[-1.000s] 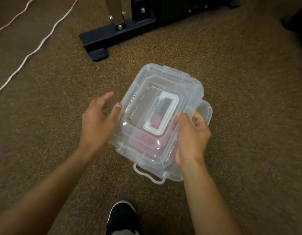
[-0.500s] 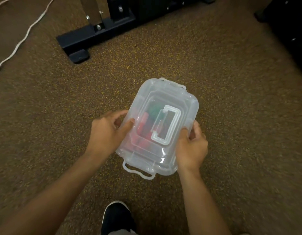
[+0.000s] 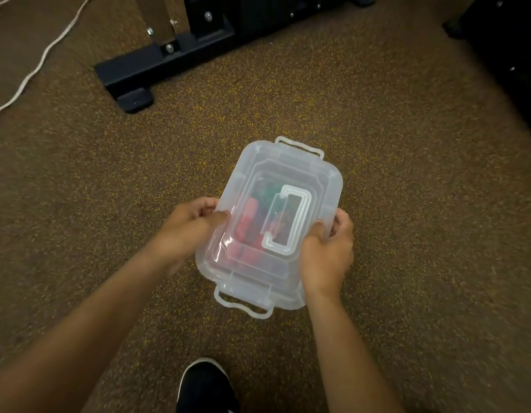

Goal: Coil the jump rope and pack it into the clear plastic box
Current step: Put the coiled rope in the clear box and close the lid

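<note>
The clear plastic box [image 3: 306, 171] sits on the brown carpet with its lid on and a flat white carry handle [image 3: 288, 225] on top. Through the lid I see the jump rope [image 3: 246, 231] as blurred red and green shapes inside. My left hand [image 3: 189, 231] grips the box's left edge, thumb on the lid. My right hand [image 3: 327, 251] grips the right edge near the front corner. Latch tabs stick out at the near end [image 3: 243, 307] and far end [image 3: 300, 144].
A black metal equipment base [image 3: 157, 67] with bolts stands at the back. A white cord [image 3: 35, 67] runs across the carpet at the far left. A dark object [image 3: 508, 55] fills the right rear corner. My black shoe [image 3: 204, 386] is at the bottom.
The lid went from held askew over the box to seated flat on it. Both hands moved from holding the lid to gripping the box's sides.
</note>
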